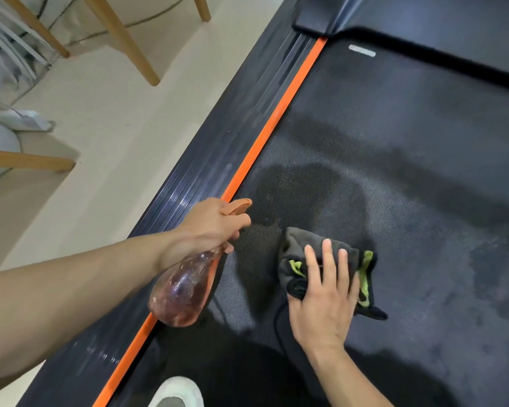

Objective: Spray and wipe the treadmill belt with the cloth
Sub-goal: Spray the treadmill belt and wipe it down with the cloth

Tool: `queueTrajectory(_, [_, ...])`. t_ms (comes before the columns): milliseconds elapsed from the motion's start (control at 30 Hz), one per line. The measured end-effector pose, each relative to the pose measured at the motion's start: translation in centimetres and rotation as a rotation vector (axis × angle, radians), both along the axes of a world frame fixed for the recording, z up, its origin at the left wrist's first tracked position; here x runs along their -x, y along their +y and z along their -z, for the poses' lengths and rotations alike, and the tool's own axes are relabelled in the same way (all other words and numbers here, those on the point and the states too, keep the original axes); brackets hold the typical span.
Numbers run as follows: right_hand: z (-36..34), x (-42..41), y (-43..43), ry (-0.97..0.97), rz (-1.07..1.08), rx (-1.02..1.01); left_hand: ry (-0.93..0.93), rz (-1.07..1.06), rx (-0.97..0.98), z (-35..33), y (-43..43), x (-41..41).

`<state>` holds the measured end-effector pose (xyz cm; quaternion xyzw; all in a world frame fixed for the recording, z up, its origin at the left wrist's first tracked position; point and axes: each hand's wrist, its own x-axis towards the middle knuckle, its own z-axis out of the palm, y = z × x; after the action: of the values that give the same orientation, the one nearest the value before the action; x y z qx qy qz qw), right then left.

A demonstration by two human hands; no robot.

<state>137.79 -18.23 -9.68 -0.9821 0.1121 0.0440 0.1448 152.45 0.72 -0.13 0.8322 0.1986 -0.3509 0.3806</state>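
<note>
The right hand (323, 298) lies flat, fingers spread, pressing the cloth (300, 245) onto the treadmill belt (394, 127) near its left edge; wipe in overlapping strokes across the damp patches (303, 189). The left hand (215, 224) grips the spray bottle (180, 292) above the orange strip (276, 124); aim ahead of the cloth.

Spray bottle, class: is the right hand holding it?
No, the left hand grips the spray bottle, while the right hand presses flat on the cloth.
</note>
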Motion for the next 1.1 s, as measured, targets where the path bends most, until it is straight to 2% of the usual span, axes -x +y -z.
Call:
queueTrajectory(167, [0.4, -3.4, -0.2, -0.045, 0.026, -0.04, 0.05, -0.038, 0.051, 0.5, 0.2, -0.5])
queueTrajectory(333, [0.4, -18.3, -2.8, -0.063, 0.039, -0.018, -0.159, 0.099, 0.104, 0.2, -0.3, -2.2])
queueTrajectory(400, [0.2, -23.6, -2.8, -0.009, 0.016, -0.06, -0.204, 0.057, 0.129, 0.0, -0.3, -3.2])
queueTrajectory(467, [0.2, -24.4, -1.6, 0.003, -0.031, -0.048, -0.227, -0.006, 0.169, -0.4, -0.2, -4.4])
queueTrajectory(533, [0.3, -20.3, -0.3, -0.059, -0.166, 0.024, -0.247, -0.02, 0.187, -0.9, -0.2, -5.6])
queueTrajectory(633, [0.7, -10.7, 0.9, -0.063, -0.597, 0.028, -0.218, -0.068, 0.241, -1.5, -0.1, -6.8])
queueTrajectory(700, [0.9, -9.7, -0.4, -0.061, -0.833, 0.02, -0.188, -0.111, 0.284, -1.6, 0.1, -7.2])
queueTrajectory(733, [1.0, -11.6, -1.2, -0.057, -0.883, 0.041, -0.178, -0.137, 0.304, -1.5, 0.2, -7.3])
queueTrajectory(800, [1.1, -17.1, -2.5, -0.067, -0.798, 0.111, -0.151, -0.146, 0.329, -1.3, 0.5, -7.0])
queueTrajectory(867, [0.7, -23.1, -3.6, 0.008, -0.561, 0.09, -0.127, -0.121, 0.329, -0.9, 0.9, -6.4])
queueTrajectory(933, [0.4, -25.6, -2.9, 0.025, -0.326, 0.05, -0.118, -0.108, 0.338, -0.7, 1.3, -5.7])
queueTrajectory(1000, [0.4, -23.2, -0.8, -0.041, -0.242, 0.066, -0.105, -0.131, 0.36, -0.5, 1.6, -5.5])
queueTrajectory(1100, [0.3, -12.9, 2.0, -0.035, -0.442, 0.041, -0.092, -0.153, 0.344, -0.4, 1.5, -5.7])
